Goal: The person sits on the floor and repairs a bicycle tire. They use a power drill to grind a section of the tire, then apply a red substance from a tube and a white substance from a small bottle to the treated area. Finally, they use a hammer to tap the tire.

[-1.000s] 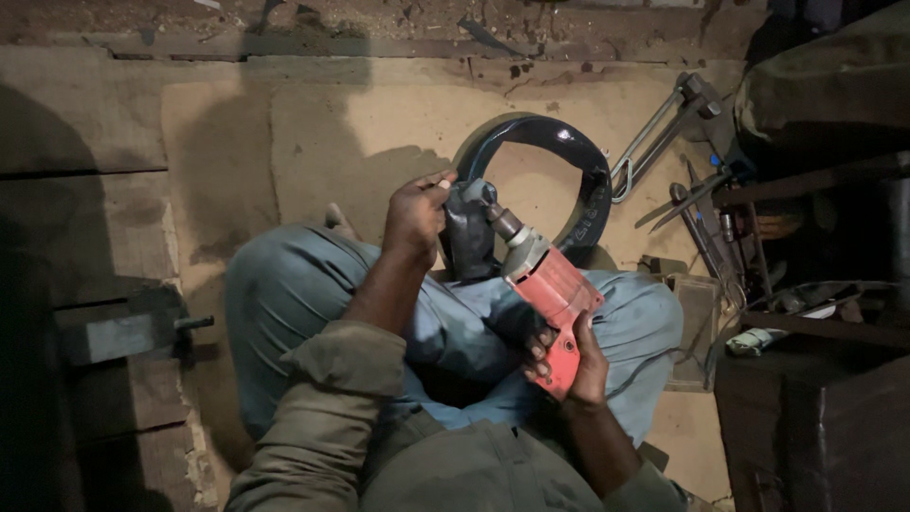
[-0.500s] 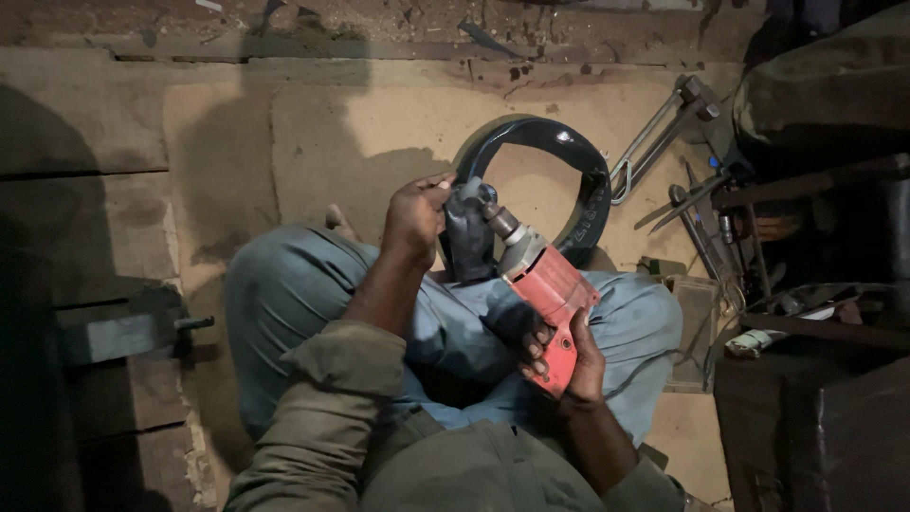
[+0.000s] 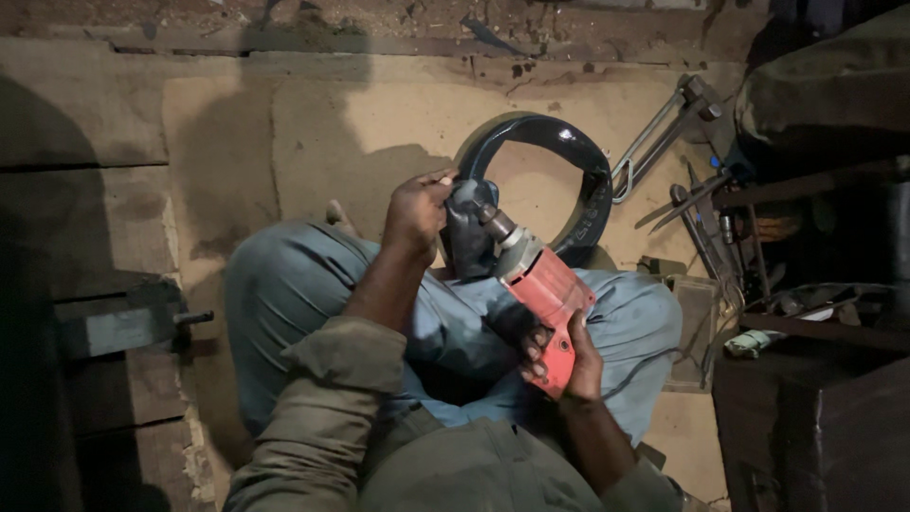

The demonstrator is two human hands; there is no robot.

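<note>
Red plastic and grey metal, the power drill (image 3: 536, 294) lay across the person's lap, its handle gripped by the right hand (image 3: 569, 356). The left hand (image 3: 415, 213) was closed on the dark curved metal band (image 3: 559, 166) at the chuck. Bare tan floor (image 3: 332, 142) lay open leftward; long metal tools (image 3: 682, 161) crowded the right edge.

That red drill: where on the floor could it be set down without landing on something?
Bare sandy floor lies left of the black ring, above the left hand and knees. Inside the ring is bare too. The right is crowded: metal tools beside the ring. The right hand holds the drill.
</note>
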